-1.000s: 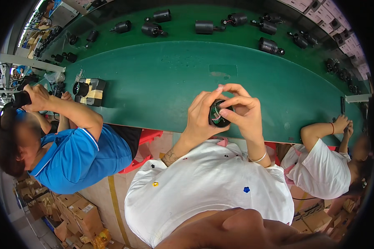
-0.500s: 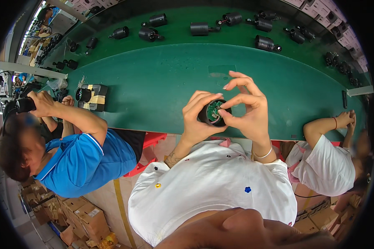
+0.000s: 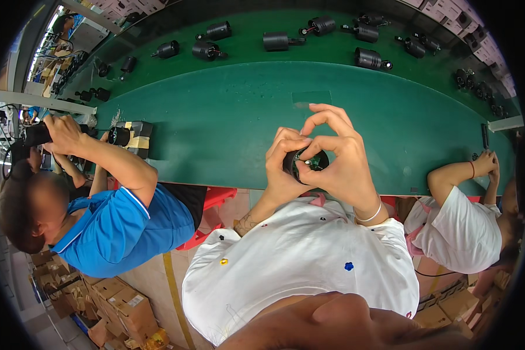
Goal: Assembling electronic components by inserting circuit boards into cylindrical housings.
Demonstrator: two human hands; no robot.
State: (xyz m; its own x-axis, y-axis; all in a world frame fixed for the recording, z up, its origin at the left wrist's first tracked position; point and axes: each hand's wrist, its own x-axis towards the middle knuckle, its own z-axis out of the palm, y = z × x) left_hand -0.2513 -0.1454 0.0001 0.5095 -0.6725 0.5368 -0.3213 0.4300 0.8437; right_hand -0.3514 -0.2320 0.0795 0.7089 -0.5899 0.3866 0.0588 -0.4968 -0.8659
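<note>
Over the near edge of the green table, my left hand [image 3: 279, 166] is wrapped round a short black cylindrical housing [image 3: 289, 165]. The housing's open end faces up, and a green circuit board [image 3: 316, 162] shows inside it. My right hand [image 3: 350, 160] reaches over the housing from the right. Its thumb and index finger are pinched together at the left part of the opening, with the other fingers curled above. Whatever lies between those fingertips is too small and too covered to make out.
Black cylindrical housings [image 3: 275, 41] lie spread along a green strip [image 3: 245, 51] beyond the table [image 3: 227, 122]. A black block with yellow tape [image 3: 139, 139] stands at left. Co-workers sit close by, one in a blue shirt [image 3: 122, 224] and one in white [image 3: 458, 236].
My right hand has shifted left across the housing's opening, its thumb and index fingertips now at the left side. The housing has moved slightly right. The left co-worker's raised arm has moved a little.
</note>
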